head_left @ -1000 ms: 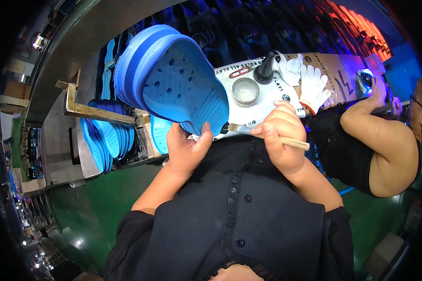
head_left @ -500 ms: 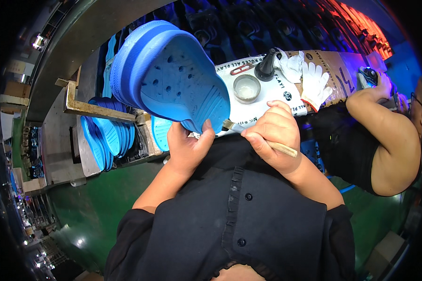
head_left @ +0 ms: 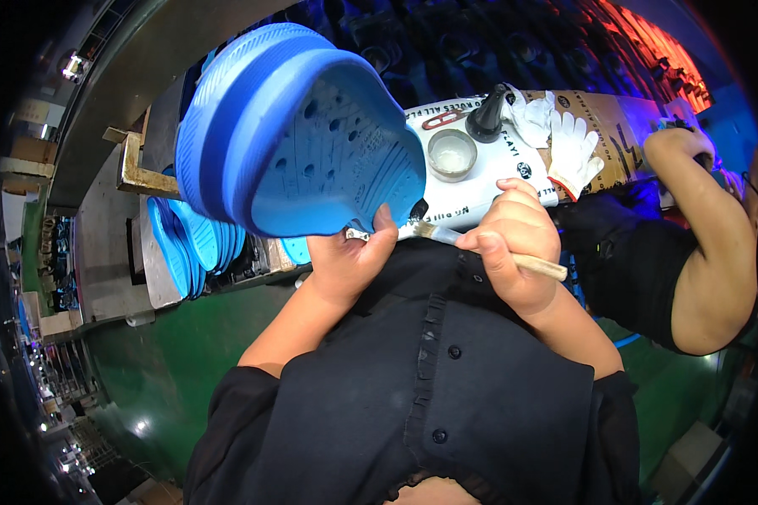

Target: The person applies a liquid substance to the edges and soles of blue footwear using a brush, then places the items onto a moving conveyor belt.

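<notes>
My left hand [head_left: 351,259] grips a large blue foam shoe sole [head_left: 337,160] by its near end, thumb on top and fingers underneath. The sole is tilted up, showing a dished face with dark holes and fine grooves, and a thick ridged side wall. In my right hand [head_left: 518,244] is a flat paintbrush [head_left: 537,266] with a pale wooden handle. Its bristles point left, close beside the sole's near end; whether they touch cannot be made out. A dark patch shows on that end. Beyond the brush stands a small round bowl [head_left: 472,160] with whitish contents.
A black cone-shaped bottle [head_left: 485,119], red-handled snips [head_left: 443,120] and white gloves [head_left: 574,153] lie on the printed table cover [head_left: 455,200]. Stacked blue soles [head_left: 195,240] sit left beside a wooden frame [head_left: 136,172]. A co-worker's arm [head_left: 716,252] is at right.
The sole has come closer and tilted, its far end moving left. My right hand and brush have shifted slightly right and down. The co-worker's arm has moved.
</notes>
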Demonstrator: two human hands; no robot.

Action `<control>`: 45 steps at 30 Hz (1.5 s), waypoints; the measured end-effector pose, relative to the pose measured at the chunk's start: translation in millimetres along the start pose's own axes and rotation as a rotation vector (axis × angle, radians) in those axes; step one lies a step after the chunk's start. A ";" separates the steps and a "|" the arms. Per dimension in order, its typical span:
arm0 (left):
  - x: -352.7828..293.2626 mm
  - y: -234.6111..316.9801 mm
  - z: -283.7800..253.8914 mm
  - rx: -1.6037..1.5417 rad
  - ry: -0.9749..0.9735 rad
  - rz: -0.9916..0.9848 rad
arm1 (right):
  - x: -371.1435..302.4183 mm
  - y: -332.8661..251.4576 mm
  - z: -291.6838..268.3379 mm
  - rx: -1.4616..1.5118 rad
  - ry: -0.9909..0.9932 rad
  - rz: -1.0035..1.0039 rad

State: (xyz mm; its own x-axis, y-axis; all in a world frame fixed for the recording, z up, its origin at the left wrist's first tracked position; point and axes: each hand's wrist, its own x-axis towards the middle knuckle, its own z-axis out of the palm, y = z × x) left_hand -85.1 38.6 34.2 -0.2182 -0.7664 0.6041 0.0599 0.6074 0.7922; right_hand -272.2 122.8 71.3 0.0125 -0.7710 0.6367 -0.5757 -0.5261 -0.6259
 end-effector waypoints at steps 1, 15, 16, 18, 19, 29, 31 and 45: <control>2.0 -0.6 -0.2 0.015 -0.002 0.033 | -0.7 1.0 -0.9 0.000 0.000 0.000; 0.9 -3.8 -15.2 0.615 -0.250 0.180 | -2.9 2.1 -6.3 -0.118 0.089 -0.045; 1.9 -1.0 -11.1 0.517 -0.184 0.165 | -1.1 -0.2 -11.4 -0.125 0.110 -0.024; 2.0 5.5 -6.6 0.327 -0.067 0.103 | -7.9 3.1 -16.6 -0.061 0.167 0.011; 6.7 7.9 -5.8 0.174 -0.045 0.073 | -11.1 6.6 -21.5 0.000 0.221 0.042; 78.1 78.0 8.5 -0.438 -0.717 -0.899 | -58.2 42.2 -78.9 -0.015 0.520 0.315; 100.3 67.9 49.6 -0.447 -0.961 -0.832 | -71.5 49.6 -91.5 -0.109 0.534 0.324; 224.9 128.3 330.3 -0.927 -0.665 -0.346 | -118.5 78.9 -135.0 0.009 0.714 0.610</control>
State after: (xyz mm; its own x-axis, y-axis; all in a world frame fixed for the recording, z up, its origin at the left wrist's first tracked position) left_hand -448.3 13.2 243.1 -0.8071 -0.4347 0.3995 0.5198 -0.2022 0.8300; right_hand -429.5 221.1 7.3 -0.7956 -0.5137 0.3213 -0.3113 -0.1083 -0.9441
